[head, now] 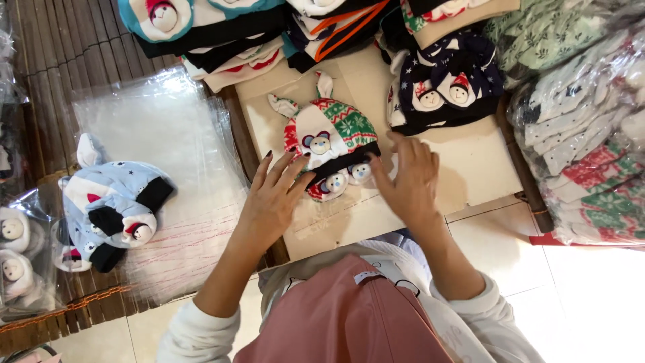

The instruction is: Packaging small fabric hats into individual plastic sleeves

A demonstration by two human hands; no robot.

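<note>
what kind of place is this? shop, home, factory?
Likely a small home packing spot for baby clothing, not a factory: work happens on a low board over tiled floor, with a stack of clear plastic bags, piles of folded garments and already bagged ones.

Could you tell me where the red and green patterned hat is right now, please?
In the head view, the red and green patterned hat lies mid-frame on the beige board, between the left hand and right hand, left of the navy hats.

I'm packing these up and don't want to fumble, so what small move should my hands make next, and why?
Probably close both hands on the red, green and white knitted animal hat. The left hand and right hand flank it open, fingertips at its black cuff, holding nothing, and it lies flat on the pale board.
</note>
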